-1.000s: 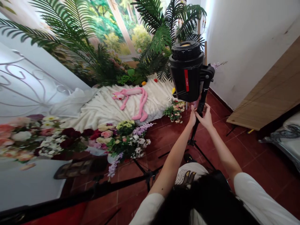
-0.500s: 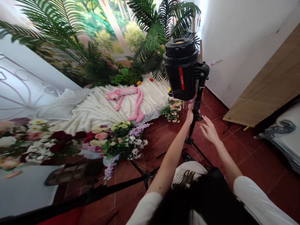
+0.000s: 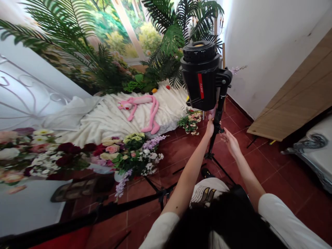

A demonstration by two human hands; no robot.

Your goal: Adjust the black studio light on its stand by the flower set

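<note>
prob. photo studio: lamp (image 3: 201, 83) w/ stand (image 3: 212, 142), garden bkdrop (image 3: 112, 39), flowers (image 3: 135, 155)

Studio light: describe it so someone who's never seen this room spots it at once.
Find the white wall at right, then the black light stand to its left, held by the left hand. The studio light is the bulky black cylinder at its top, set apart from the green palm fronds behind by its red ZHEYU label.

Right hand (image 3: 231, 143) has room rightward, but stand (image 3: 212, 142) blocks left
</note>
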